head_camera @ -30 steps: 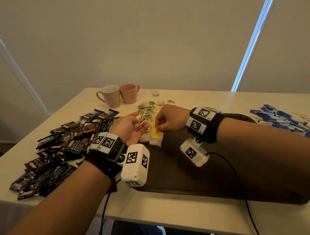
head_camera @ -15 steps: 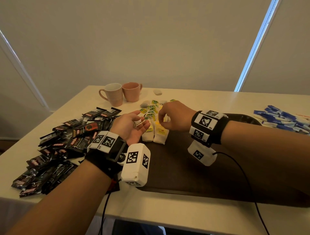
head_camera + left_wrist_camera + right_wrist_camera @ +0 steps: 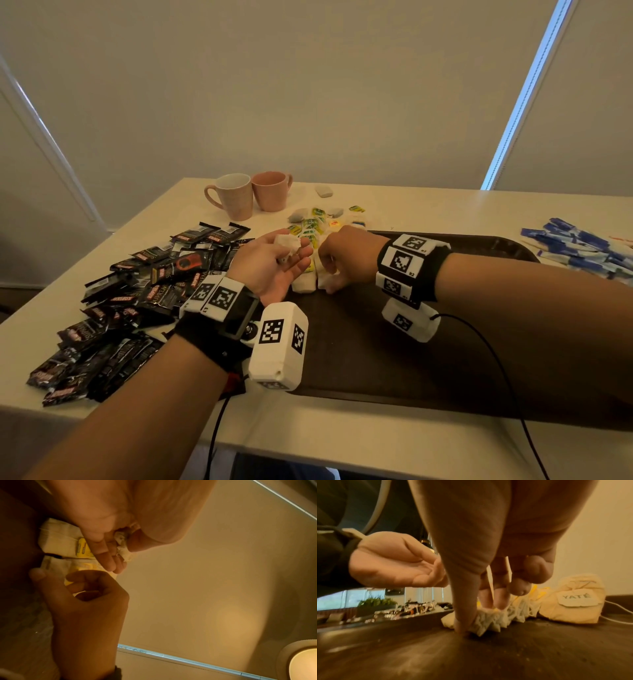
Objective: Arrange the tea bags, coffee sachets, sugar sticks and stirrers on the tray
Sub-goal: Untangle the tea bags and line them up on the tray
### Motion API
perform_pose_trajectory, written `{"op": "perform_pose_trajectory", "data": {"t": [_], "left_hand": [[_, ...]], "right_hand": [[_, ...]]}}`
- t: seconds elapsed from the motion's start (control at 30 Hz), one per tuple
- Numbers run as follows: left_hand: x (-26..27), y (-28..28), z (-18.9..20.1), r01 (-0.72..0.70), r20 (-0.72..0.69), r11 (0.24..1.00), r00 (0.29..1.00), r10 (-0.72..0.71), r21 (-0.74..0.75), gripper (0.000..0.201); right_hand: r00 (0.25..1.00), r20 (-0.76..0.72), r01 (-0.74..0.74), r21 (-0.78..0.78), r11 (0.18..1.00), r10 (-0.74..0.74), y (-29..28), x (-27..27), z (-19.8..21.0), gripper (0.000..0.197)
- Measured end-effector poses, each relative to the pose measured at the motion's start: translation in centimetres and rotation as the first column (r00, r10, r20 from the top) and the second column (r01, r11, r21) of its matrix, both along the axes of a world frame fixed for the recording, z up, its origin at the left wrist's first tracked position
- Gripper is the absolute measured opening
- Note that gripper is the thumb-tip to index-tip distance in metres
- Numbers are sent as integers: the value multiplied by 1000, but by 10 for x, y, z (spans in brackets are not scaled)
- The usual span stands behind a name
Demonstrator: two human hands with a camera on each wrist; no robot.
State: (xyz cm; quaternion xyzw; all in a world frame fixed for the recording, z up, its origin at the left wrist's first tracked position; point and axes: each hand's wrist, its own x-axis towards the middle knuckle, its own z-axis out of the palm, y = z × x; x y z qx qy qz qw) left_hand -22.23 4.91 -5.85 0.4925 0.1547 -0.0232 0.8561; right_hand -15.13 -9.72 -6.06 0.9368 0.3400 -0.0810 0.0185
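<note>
Tea bags going onto the tray, both hands at its far-left corner.

White tea bag [image 3: 489, 619] lies on the dark tray [image 3: 394, 359] at the near end of a short row of tea bags [image 3: 303, 282]; right hand [image 3: 346, 255] pinches it, thumb and two fingertips [image 3: 500, 601] down on the paper. Left hand [image 3: 270, 263] hovers just left, palm up, fingers loosely spread, cradling crumpled tea bags [image 3: 287, 245]. Loose tea bags [image 3: 315, 222] beyond the tray on the worktop [image 3: 376, 442]. Black coffee sachets [image 3: 137, 294] heaped left; blue sugar sticks [image 3: 582, 246] far right; two pink mugs [image 3: 250, 195] at the far edge.
</note>
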Motion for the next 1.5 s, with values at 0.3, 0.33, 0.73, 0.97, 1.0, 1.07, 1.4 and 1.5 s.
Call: {"op": "perform_pose_trajectory", "data": {"t": [0.3, 0.33, 0.73, 0.97, 1.0, 1.07, 1.4, 1.5], "left_hand": [[-7, -13, 0, 211, 48, 977, 977, -210, -10, 49], [-8, -17, -1, 237, 60, 971, 970, -236, -12, 51], [-19, -42, -5, 244, 48, 951, 965, -257, 190, 23], [-19, -47, -5, 292, 40, 835, 936, -350, 467, 4], [-18, -48, -5, 281, 42, 817, 937, -348, 503, 8], [-16, -49, -5, 259, 53, 820, 942, -331, 510, 10], [-6, -32, -2, 226, 26, 887, 966, -258, 403, 15], [-4, -24, -5, 228, 33, 902, 966, -258, 367, 13]], "right_hand": [[997, -15, 67, 602, 796, -72, -33, -7, 32, 25], [998, -34, 66, 576, 815, -56, -34, -10, 34, 24], [969, -243, 222, 745, 629, -53, -81, -29, 26, 10], [981, -192, 178, 786, 593, -40, -88, -32, 21, 14], [980, -198, 177, 784, 595, -31, -87, -31, 21, 16], [968, -247, 216, 768, 603, -32, -87, -29, 21, 16], [924, -301, 372, 560, 741, -236, -88, 14, 22, 7], [924, -296, 354, 427, 832, -241, -76, 31, 13, 6]]}}
